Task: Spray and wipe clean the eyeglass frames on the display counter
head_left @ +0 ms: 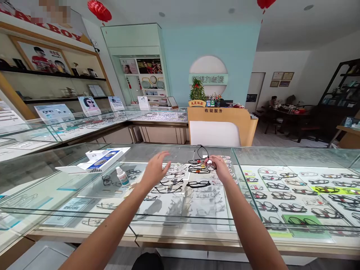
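Observation:
Above the glass display case [112, 210], my right hand [218, 167] grips a dark-framed pair of glasses [203, 151], with one rim sticking up past the fingers. My left hand [156, 168] is a little to the left, its fingers apart and nothing in them. A small white bottle [122, 176] with a printed label stands on the glass left of my left hand. Further left lies an opened white and blue box [98, 162]. Rows of eyeglasses show inside the case beneath my hands.
More eyeglasses [293, 208] fill the case section on the right. Beyond the case is a wooden counter [249, 129] with a plant [197, 91]. Glass showcases [84, 127] with signs line the left side. People sit at a table [292, 112] at the back right.

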`<state>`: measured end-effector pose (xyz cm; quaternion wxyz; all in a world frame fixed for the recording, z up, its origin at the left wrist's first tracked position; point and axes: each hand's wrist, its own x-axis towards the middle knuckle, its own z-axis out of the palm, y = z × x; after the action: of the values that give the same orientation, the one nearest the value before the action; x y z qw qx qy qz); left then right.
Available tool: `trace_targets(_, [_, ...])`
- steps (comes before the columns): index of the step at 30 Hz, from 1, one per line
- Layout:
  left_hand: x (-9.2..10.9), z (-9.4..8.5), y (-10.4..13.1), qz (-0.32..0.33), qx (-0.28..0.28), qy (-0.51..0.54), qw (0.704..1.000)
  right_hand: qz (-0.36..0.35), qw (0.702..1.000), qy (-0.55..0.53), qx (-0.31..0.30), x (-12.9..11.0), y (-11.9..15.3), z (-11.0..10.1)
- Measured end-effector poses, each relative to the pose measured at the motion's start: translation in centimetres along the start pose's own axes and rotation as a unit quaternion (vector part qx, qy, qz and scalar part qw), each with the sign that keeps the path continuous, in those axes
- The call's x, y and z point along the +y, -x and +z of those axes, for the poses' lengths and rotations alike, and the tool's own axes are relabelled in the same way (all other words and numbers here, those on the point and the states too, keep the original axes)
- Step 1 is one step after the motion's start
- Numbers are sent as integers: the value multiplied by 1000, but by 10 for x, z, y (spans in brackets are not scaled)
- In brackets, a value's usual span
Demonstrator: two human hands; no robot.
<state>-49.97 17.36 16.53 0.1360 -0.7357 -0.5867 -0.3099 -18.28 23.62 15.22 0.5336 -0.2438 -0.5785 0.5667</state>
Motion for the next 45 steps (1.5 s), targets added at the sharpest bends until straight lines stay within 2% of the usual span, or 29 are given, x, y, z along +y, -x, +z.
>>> trace_targets(1, [17,1,-2,44,20,29,998,-5,1000,22,-11,0,1,0])
trace_targets(4, [65,10,-8,118,47,74,989,-18,997,65,-43,-1,3,2])
trace_targets(6, [85,19,-12,137,64,87,985,-23,995,77,-60,-2,3,4])
trace_targets(8, [94,27,-16,140,84,94,982,-25,994,82,-69,-2,3,5])
trace_targets(12, [89,38,-25,145,115,100,978,-26,993,96,-65,0,2,6])
trace_targets(16, [83,40,-29,150,118,102,976,-25,990,125,-61,-1,2,5])
trace_targets(20, [86,34,-35,150,126,106,975,-79,971,224,-23,-10,6,6])
trace_targets(23, [89,19,-48,119,159,114,973,-155,943,286,63,-28,6,7])
trace_targets(26, [94,-7,-68,71,214,140,964,-212,913,323,128,-60,0,10])
trace_targets(30, [109,-42,-98,16,310,165,936,-241,881,390,118,-116,-12,22])
trace_targets(34, [129,-60,-114,2,344,181,921,-253,848,444,137,-151,-16,36])
trace_targets(38, [137,-60,-117,-8,347,183,920,-274,833,453,164,-156,-17,39])
trace_targets(45, [130,-49,-121,7,346,169,923,-290,809,482,170,-151,-21,35])
